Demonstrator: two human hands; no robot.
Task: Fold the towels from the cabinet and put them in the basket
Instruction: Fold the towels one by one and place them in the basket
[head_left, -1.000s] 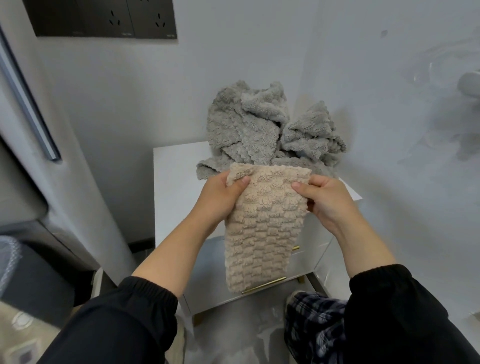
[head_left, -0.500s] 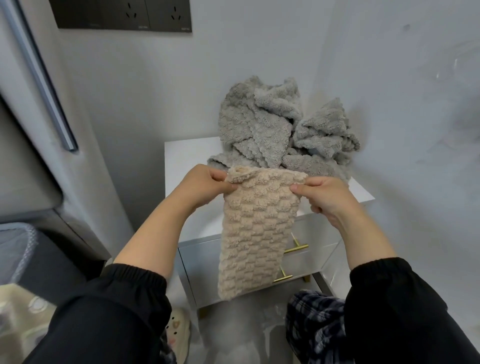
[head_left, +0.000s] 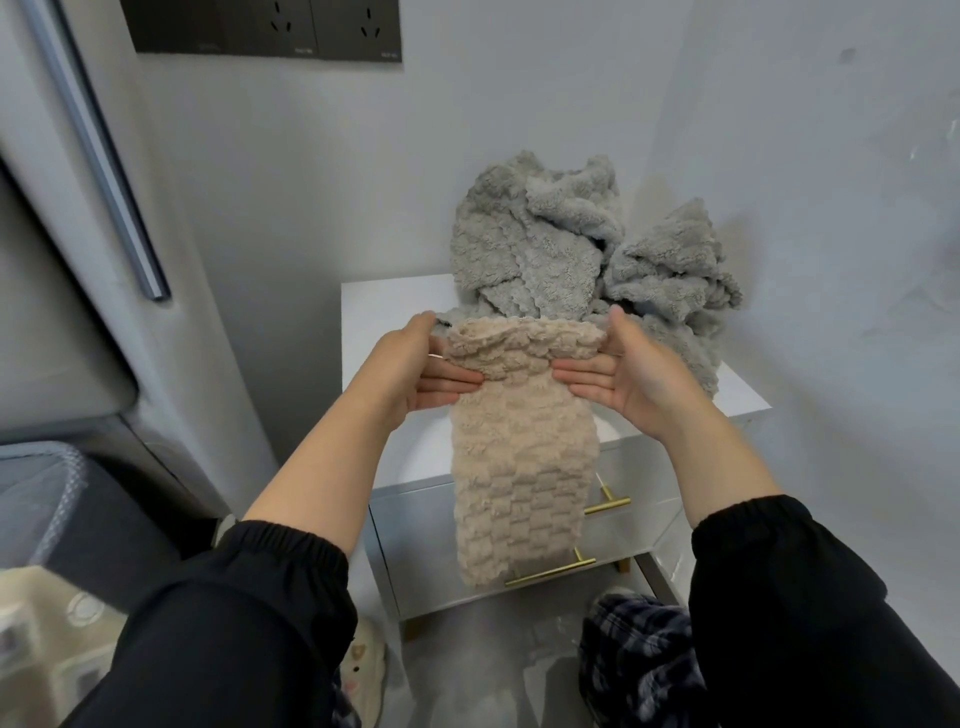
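On my feed, a dark socket panel (head_left: 267, 28) sits high on the grey wall (head_left: 322, 182), its outlets in a row. To the left I see a long grey bar handle (head_left: 98, 156) running slantwise down a pale door. Low in the frame, the glossy grey floor (head_left: 493, 649) shows a cream slipper (head_left: 366, 670) with a small face on it, and a dark plaid trouser leg (head_left: 634, 660) to the right.

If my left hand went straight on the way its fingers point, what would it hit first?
The beige towel held by the left hand, whose fingers point rightward into it. Past that, likely the fingertips of the right hand, pointing back.
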